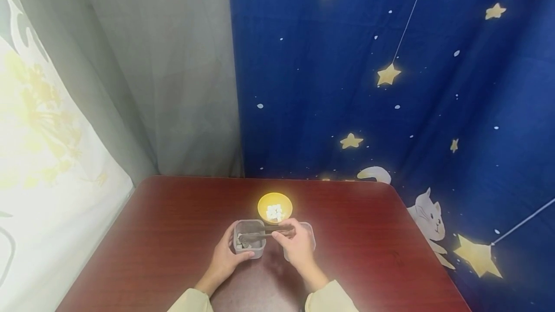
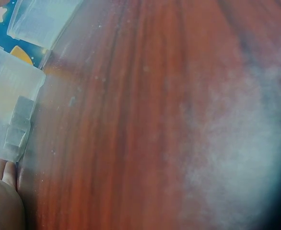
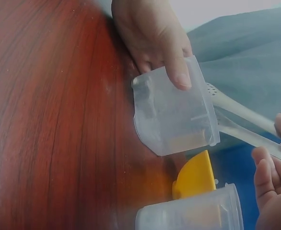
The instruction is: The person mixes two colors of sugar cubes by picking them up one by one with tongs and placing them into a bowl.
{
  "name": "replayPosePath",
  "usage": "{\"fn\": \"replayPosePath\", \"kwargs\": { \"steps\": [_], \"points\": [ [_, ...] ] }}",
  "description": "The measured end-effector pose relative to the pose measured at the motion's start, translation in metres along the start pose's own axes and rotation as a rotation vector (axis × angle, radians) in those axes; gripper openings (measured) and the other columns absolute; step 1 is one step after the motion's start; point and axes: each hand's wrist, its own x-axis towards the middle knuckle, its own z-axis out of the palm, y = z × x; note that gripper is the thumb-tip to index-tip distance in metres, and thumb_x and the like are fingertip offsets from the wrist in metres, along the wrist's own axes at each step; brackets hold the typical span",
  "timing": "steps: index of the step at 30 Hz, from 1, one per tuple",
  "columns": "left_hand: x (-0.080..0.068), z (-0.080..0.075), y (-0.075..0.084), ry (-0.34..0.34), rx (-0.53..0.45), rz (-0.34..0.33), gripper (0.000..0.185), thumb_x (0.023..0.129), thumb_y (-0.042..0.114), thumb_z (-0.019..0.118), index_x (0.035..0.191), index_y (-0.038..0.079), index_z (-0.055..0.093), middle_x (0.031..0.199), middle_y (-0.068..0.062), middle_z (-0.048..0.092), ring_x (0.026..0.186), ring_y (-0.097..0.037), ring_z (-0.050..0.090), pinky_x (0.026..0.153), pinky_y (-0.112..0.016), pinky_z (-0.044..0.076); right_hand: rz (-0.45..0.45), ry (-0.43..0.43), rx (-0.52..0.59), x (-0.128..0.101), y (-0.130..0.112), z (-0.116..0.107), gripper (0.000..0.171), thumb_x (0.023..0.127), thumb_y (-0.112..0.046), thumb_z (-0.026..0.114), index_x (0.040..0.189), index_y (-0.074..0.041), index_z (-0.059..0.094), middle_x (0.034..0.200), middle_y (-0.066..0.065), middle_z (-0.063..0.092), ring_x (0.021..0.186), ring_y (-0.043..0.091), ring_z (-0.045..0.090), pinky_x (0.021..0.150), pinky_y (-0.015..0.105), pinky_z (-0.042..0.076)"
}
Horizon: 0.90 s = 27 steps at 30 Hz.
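My left hand (image 1: pixel 222 258) grips a clear plastic container (image 1: pixel 257 255), its thumb along the near side and its fingers round the left side. Through the wall in the left wrist view, a few greyish cubes (image 2: pixel 18 122) show at the bottom. My right hand (image 1: pixel 300 248) pinches a pair of tongs (image 3: pixel 246 114) between thumb and fingers. The tongs point left, and their tips, one with small holes, reach into the container above the cubes. Whether the tips touch a cube I cannot tell.
Just behind the hands stands a yellow bowl (image 1: pixel 262 202) with several white cubes (image 1: pixel 274 212) in it. A second clear container (image 1: pixel 311 236) is partly hidden under my right hand. The dark red table (image 1: pixel 182 215) ends at curtains at the back.
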Motion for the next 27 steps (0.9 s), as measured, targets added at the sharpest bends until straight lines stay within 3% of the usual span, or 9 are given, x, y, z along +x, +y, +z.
{"fn": "replayPosePath", "kwargs": {
  "steps": [7,16,27],
  "points": [
    [-0.001,0.0,-0.001,-0.002,0.003,0.003,0.105,0.062,0.03,0.092,0.148,0.009,0.036,0.134,-0.014,0.056,0.117,-0.031,0.058,0.098,-0.046,0.045,-0.029,-0.065,0.069,0.0,0.0,0.004,0.025,0.074,-0.01,0.083,0.094,-0.008,0.068,0.079,0.004,0.07,0.066,0.011,0.066,0.062,0.026,0.056],
    [-0.001,0.0,-0.001,-0.008,0.009,0.004,0.105,0.063,0.03,0.092,0.149,0.009,0.035,0.134,-0.014,0.056,0.116,-0.031,0.058,0.096,-0.045,0.046,-0.057,-0.122,-0.022,-0.001,-0.007,0.006,0.024,0.076,-0.012,0.082,0.094,-0.009,0.066,0.082,0.005,0.072,0.07,0.017,0.07,0.062,0.025,0.056],
    [-0.002,0.0,0.0,-0.009,-0.005,0.004,0.105,0.063,0.027,0.092,0.149,0.009,0.035,0.136,-0.014,0.055,0.118,-0.03,0.057,0.1,-0.048,0.043,-0.057,-0.119,-0.111,-0.004,-0.01,0.007,0.023,0.076,-0.015,0.083,0.093,-0.014,0.067,0.077,-0.001,0.072,0.068,0.008,0.068,0.061,0.025,0.054]
  ]
}}
